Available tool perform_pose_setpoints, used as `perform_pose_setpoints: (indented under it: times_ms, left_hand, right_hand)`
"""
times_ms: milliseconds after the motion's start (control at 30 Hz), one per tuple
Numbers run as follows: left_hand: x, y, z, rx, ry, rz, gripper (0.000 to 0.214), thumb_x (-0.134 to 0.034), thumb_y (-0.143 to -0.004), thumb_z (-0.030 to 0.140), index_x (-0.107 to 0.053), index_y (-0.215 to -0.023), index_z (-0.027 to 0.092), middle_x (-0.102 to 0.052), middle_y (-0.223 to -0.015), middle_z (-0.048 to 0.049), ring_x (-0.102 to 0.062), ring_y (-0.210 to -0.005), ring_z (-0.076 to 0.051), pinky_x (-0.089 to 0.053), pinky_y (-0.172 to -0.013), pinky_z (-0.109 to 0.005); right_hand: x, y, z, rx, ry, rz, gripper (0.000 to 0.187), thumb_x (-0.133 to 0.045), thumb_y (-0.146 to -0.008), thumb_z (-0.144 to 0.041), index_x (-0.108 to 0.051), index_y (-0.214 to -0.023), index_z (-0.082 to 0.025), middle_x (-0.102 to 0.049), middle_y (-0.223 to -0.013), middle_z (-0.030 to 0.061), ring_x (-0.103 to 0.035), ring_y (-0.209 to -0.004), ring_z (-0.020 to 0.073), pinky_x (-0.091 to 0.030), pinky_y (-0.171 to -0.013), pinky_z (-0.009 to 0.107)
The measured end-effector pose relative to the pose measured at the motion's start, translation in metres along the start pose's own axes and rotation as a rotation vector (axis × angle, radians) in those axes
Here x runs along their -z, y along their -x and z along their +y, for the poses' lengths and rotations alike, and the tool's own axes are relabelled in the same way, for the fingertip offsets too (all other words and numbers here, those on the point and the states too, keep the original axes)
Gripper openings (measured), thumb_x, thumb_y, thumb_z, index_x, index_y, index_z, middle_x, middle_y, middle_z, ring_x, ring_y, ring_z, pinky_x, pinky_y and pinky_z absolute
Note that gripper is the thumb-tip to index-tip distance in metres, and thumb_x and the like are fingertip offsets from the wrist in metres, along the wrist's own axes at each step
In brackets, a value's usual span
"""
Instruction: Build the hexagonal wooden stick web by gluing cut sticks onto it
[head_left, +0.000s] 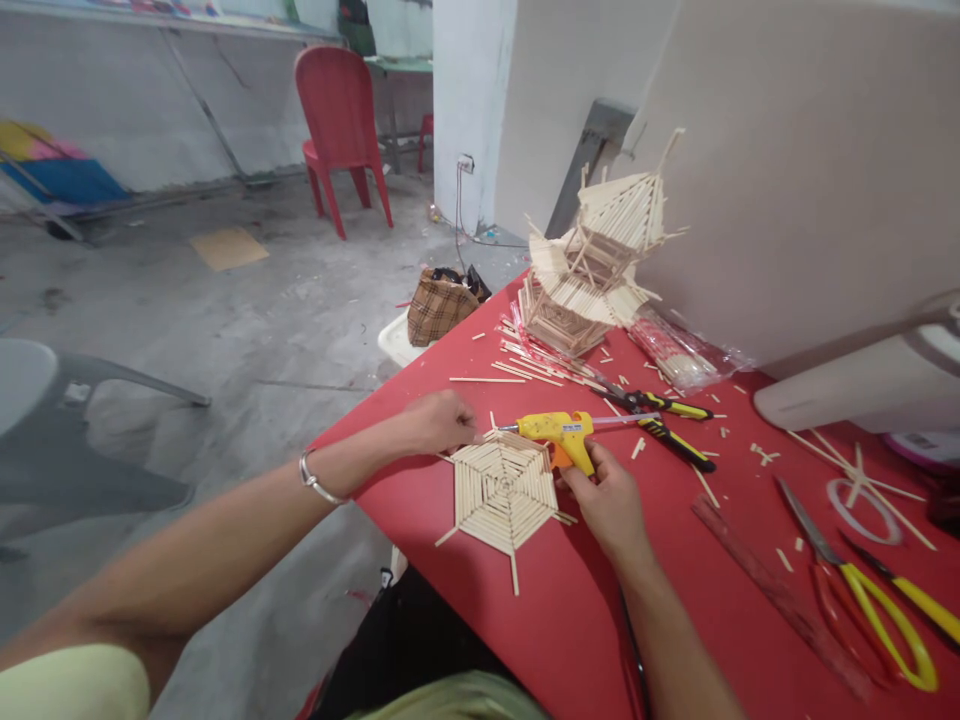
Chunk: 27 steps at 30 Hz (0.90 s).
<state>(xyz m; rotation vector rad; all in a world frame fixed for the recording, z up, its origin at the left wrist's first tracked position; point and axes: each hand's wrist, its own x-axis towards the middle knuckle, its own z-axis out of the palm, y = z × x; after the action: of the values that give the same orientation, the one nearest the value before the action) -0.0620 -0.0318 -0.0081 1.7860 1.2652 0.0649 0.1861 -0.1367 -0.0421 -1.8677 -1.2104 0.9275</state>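
My right hand (611, 500) grips the handle of a yellow hot glue gun (559, 430), with a clear glue stick (626, 419) poking out of its back. Its nozzle points left, over the top edge of a hexagonal panel of thin wooden sticks (506, 490) lying flat on the table. Concentric rings of sticks make up this panel, and spoke ends jut from its corners. At its upper left corner my left hand (442, 423) is closed, fingers curled close to the nozzle tip. Whatever those fingers pinch is too small or hidden to make out.
On the red table (420, 500), a tiered stick pagoda (592, 270) stands at the back. Loose sticks (525, 370), yellow-black cutters (660, 415), scissors (847, 590), a tape ring (862, 510) and bagged sticks (675, 350) lie around. A plaid bag (442, 305) sits beyond the edge.
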Motion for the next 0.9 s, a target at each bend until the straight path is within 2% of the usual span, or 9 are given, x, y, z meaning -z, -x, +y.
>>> perform_pose_setpoints:
  times_ms: [233, 467, 567, 633, 733, 833, 900]
  left_hand:
    - [-0.001, 0.007, 0.002, 0.034, -0.011, -0.033, 0.019, -0.063, -0.077, 0.032, -0.063, -0.064, 0.017, -0.061, -0.054, 0.0001, -0.056, -0.052, -0.013, -0.034, -0.05, -0.023]
    - [-0.001, 0.02, 0.01, 0.061, -0.004, -0.034, 0.018, -0.062, -0.073, 0.028, -0.059, -0.059, 0.017, -0.06, -0.052, 0.0002, -0.056, -0.051, -0.013, -0.033, -0.049, -0.022]
    - [-0.001, 0.021, 0.01, 0.05, 0.019, -0.026, 0.014, -0.06, -0.07, 0.025, -0.06, -0.058, 0.017, -0.06, -0.051, -0.0001, -0.054, -0.051, -0.013, -0.032, -0.048, -0.022]
    - [-0.001, 0.02, 0.007, 0.029, 0.048, -0.028, 0.012, -0.059, -0.068, 0.023, -0.061, -0.058, 0.017, -0.059, -0.051, -0.0002, -0.054, -0.051, -0.013, -0.032, -0.047, -0.022]
    - [0.0, 0.017, 0.002, 0.007, 0.084, -0.04, 0.011, -0.058, -0.066, 0.023, -0.062, -0.059, 0.017, -0.059, -0.051, -0.0004, -0.054, -0.05, -0.013, -0.033, -0.047, -0.022]
    - [0.001, 0.014, -0.001, 0.003, 0.095, -0.071, 0.012, -0.056, -0.065, 0.023, -0.064, -0.059, 0.016, -0.06, -0.052, -0.001, -0.054, -0.049, -0.013, -0.035, -0.047, -0.022]
    - [0.003, 0.013, -0.002, 0.005, 0.109, -0.097, 0.012, -0.055, -0.065, 0.022, -0.063, -0.058, 0.017, -0.059, -0.05, -0.001, -0.054, -0.048, -0.013, -0.037, -0.047, -0.022]
  right_hand:
    - [0.001, 0.002, -0.005, 0.018, 0.035, -0.017, 0.046, -0.057, -0.074, -0.039, -0.066, -0.112, -0.016, -0.07, -0.071, -0.0003, -0.063, -0.063, 0.0195, -0.047, -0.06, 0.028]
    - [0.004, 0.005, -0.008, 0.069, 0.02, -0.023, 0.043, -0.057, -0.069, -0.038, -0.067, -0.105, -0.016, -0.073, -0.085, 0.0037, -0.063, -0.067, 0.0195, -0.049, -0.064, 0.03]
    - [0.01, 0.008, -0.011, 0.046, -0.015, 0.0, 0.045, -0.057, -0.07, -0.041, -0.064, -0.107, -0.016, -0.07, -0.08, 0.0024, -0.06, -0.063, 0.0191, -0.047, -0.06, 0.03]
    - [0.015, 0.011, -0.016, 0.081, 0.003, -0.016, 0.046, -0.056, -0.073, -0.043, -0.062, -0.11, -0.016, -0.068, -0.079, 0.002, -0.058, -0.063, 0.0189, -0.045, -0.059, 0.029]
    - [0.018, 0.017, -0.028, 0.132, 0.216, 0.001, 0.047, -0.059, -0.077, -0.05, -0.061, -0.112, -0.019, -0.068, -0.082, 0.0029, -0.059, -0.069, 0.0205, -0.043, -0.062, 0.03]
    - [0.014, 0.024, -0.04, 0.132, 0.529, 0.113, 0.054, -0.064, -0.077, -0.062, -0.063, -0.113, -0.022, -0.07, -0.084, 0.0046, -0.062, -0.073, 0.0229, -0.038, -0.062, 0.03]
    - [0.01, 0.027, -0.044, 0.144, 0.656, 0.177, 0.057, -0.064, -0.077, -0.066, -0.063, -0.115, -0.023, -0.07, -0.083, 0.0054, -0.063, -0.072, 0.0237, -0.035, -0.06, 0.03]
